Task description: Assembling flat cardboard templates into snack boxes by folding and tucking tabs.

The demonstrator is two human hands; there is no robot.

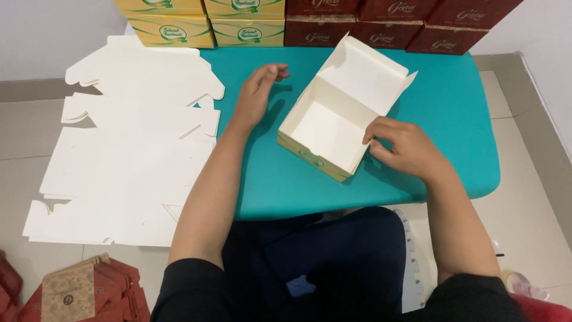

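Note:
An open cream cardboard box (325, 128) with its lid flap raised stands on the teal table (453, 113). My right hand (402, 146) pinches the box's right wall near its front corner. My left hand (257, 90) hovers over the table just left of the box, fingers loosely apart, holding nothing.
Flat cream box blanks (131, 155) lie stacked on the floor and table edge at the left. Finished yellow boxes (202, 24) and dark red boxes (387, 24) are stacked along the far edge. Flattened red-brown cartons (83, 289) lie at the bottom left.

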